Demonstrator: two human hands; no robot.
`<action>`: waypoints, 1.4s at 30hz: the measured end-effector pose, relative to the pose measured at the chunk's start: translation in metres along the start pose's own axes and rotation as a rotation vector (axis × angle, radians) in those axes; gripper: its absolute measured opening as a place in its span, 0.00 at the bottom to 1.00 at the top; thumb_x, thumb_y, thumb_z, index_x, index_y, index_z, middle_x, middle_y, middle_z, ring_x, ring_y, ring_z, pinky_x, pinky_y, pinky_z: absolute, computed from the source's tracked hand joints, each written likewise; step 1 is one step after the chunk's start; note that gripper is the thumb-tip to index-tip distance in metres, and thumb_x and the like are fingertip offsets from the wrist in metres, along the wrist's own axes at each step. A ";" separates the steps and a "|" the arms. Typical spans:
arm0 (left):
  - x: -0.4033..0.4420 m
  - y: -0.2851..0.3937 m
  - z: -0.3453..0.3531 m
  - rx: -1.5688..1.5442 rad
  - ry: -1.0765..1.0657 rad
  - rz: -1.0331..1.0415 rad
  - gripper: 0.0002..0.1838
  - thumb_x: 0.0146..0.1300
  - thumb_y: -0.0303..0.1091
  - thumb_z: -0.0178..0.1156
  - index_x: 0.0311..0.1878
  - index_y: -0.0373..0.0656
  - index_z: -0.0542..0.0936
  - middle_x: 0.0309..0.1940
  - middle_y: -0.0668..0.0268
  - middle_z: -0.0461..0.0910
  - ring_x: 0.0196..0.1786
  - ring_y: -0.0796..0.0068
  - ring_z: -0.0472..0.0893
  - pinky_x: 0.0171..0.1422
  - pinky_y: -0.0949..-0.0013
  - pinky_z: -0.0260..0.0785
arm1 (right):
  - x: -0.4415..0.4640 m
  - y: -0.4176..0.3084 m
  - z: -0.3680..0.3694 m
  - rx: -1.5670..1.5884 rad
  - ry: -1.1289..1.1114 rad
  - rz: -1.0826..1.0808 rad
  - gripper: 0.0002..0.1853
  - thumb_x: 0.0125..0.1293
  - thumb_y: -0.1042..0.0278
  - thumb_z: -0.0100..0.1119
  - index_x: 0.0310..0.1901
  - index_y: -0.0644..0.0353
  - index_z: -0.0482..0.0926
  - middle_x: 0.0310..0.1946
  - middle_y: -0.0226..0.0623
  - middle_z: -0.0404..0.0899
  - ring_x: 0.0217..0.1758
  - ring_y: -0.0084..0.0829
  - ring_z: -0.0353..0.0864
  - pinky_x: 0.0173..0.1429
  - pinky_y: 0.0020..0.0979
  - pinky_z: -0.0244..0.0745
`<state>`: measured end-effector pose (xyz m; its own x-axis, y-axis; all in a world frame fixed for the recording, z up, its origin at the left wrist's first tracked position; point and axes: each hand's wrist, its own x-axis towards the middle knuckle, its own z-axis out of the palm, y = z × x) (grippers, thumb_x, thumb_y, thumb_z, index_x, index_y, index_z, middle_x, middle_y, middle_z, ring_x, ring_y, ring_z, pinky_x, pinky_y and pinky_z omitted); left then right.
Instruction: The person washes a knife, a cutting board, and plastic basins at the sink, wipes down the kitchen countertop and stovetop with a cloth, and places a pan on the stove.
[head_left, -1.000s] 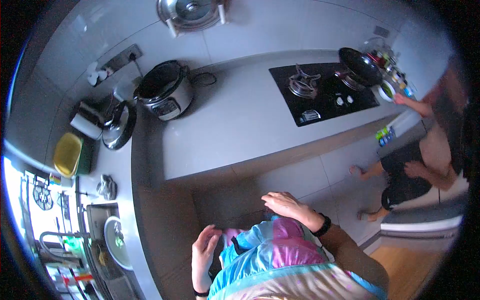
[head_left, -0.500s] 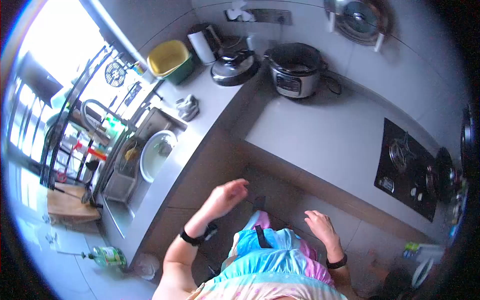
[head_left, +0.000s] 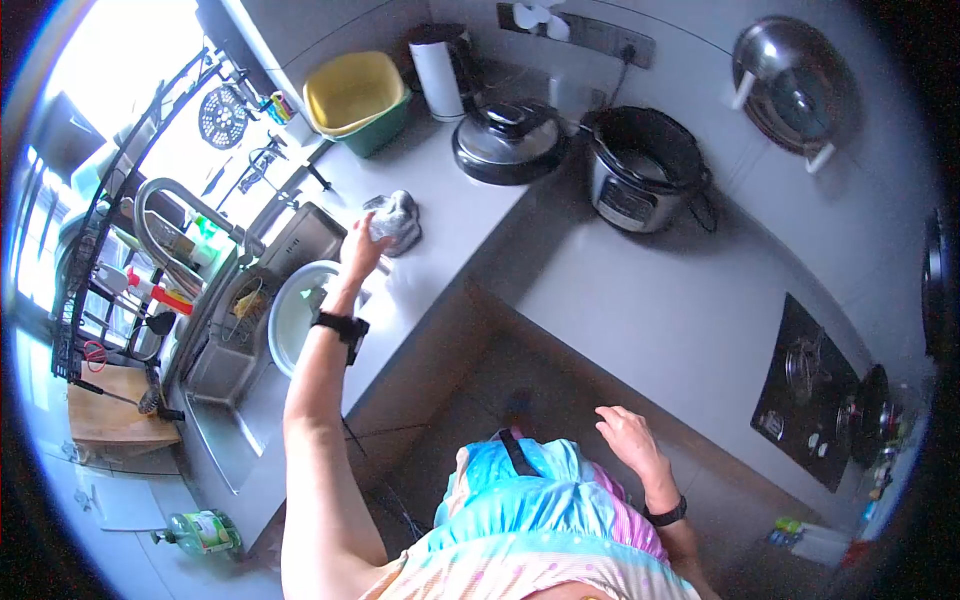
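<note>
My left hand (head_left: 362,250) reaches across the counter to a crumpled grey cloth (head_left: 398,222) beside the sink. Its fingers and thumb are apart at the cloth's near left edge and seem to touch it; the cloth lies on the counter. Just below that forearm's wrist strap is a white basin (head_left: 292,318) with water and something green in it, partly hidden by the arm. My right hand (head_left: 630,440) hangs over the floor in front of my body, fingers stretched out, holding nothing.
A steel sink (head_left: 215,420) with a curved faucet (head_left: 150,215) lies left. Behind the cloth stand yellow and green tubs (head_left: 355,95), a white kettle (head_left: 437,75) and a cooker lid (head_left: 510,140). An electric cooker (head_left: 645,170) and a gas hob (head_left: 805,395) occupy the lower counter.
My left hand has moved forward and left, from above the floor to the grey cloth. My right hand stays low in front of my body. The view has shifted slightly.
</note>
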<state>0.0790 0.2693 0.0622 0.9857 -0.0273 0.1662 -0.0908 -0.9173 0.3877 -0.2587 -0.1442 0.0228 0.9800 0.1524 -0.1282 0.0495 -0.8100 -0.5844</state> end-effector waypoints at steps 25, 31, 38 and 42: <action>0.009 0.114 -0.059 -1.107 -0.580 -0.048 0.18 0.66 0.41 0.48 0.48 0.36 0.74 0.41 0.63 0.76 0.43 0.75 0.75 0.47 0.71 0.68 | 0.164 -0.070 -0.048 0.524 0.324 0.016 0.18 0.65 0.62 0.49 0.52 0.63 0.70 0.45 0.41 0.75 0.44 0.32 0.76 0.49 0.30 0.70; -0.065 0.209 0.075 -0.873 -0.791 0.381 0.13 0.68 0.37 0.46 0.39 0.37 0.76 0.35 0.68 0.73 0.37 0.79 0.72 0.42 0.75 0.66 | 0.169 -0.023 -0.028 0.642 0.512 0.007 0.11 0.64 0.71 0.50 0.44 0.67 0.73 0.30 0.30 0.75 0.34 0.18 0.70 0.38 0.23 0.67; -0.079 0.307 0.108 -1.153 -0.856 0.028 0.09 0.66 0.29 0.47 0.44 0.34 0.71 0.35 0.67 0.74 0.39 0.82 0.72 0.44 0.76 0.66 | 0.081 0.048 -0.038 1.366 0.674 0.415 0.19 0.67 0.60 0.47 0.56 0.60 0.67 0.42 0.35 0.74 0.42 0.23 0.74 0.46 0.27 0.72; -0.129 0.386 0.130 -0.869 -1.305 0.358 0.18 0.59 0.30 0.55 0.52 0.36 0.68 0.40 0.62 0.74 0.46 0.75 0.73 0.50 0.71 0.67 | 0.053 0.085 -0.057 1.646 0.705 0.261 0.21 0.66 0.58 0.47 0.56 0.60 0.67 0.51 0.35 0.70 0.51 0.26 0.70 0.53 0.30 0.68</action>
<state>-0.0647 -0.1327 0.0727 0.2973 -0.9012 -0.3154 0.0675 -0.3097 0.9484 -0.1915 -0.2374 0.0121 0.8412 -0.4712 -0.2651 0.1060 0.6245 -0.7738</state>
